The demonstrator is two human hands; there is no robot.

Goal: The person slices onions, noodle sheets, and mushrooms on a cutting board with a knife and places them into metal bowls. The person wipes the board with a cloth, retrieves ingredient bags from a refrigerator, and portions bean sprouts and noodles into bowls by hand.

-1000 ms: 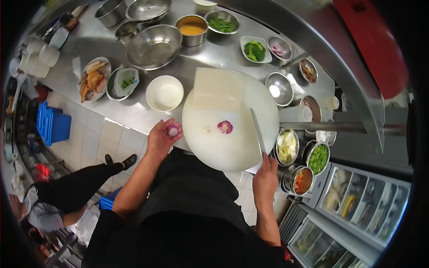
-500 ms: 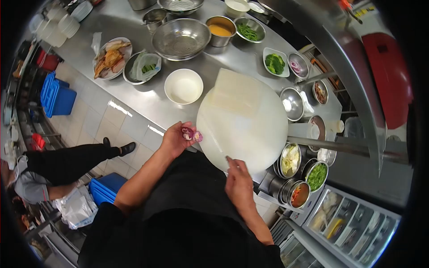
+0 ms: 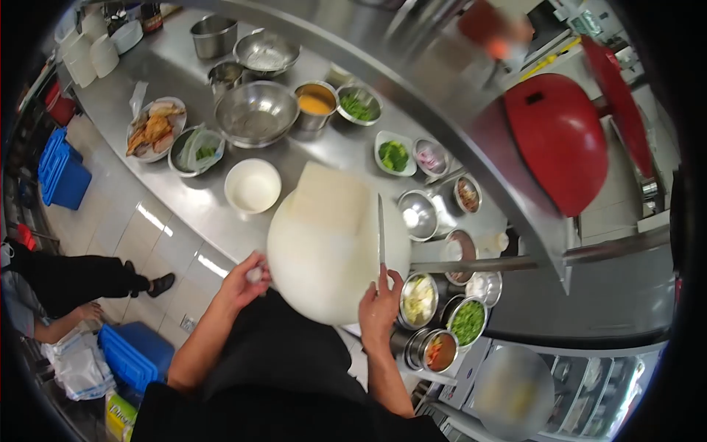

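On a round white board (image 3: pixel 309 287) near the person's dark apron, a knife (image 3: pixel 381 232) pointed away from the body. The right hand (image 3: pixel 378 309) was closed round its handle, and the blade was over the right side of the board, but I could not tell if it touched. The left hand (image 3: pixel 239 287) was just beside the board's left edge, pinching a small pale lump (image 3: pixel 254 275) between its fingers. The lump was too blurry to name. A flat, pale sheet (image 3: pixel 335 197) lay on the far part of the board and poked out past its rim. The lump looked small and maybe slippery, so a loose pinch could have let it drop to the floor. The near side of the board seemed to hang over the edge of the steel table (image 3: pixel 188 217), so a hard push there could have made it tip. Bowls sat close by on the right, such as the one with chopped greens (image 3: pixel 468 322), and a wide swing of the blade could have bumped them. Big dark letters showed on a yellow-green pack (image 3: pixel 120 418) low on the left, but they were too cut off to read for sure. The bottle (image 3: pixel 151 18) at the top left had a label too tiny to read.
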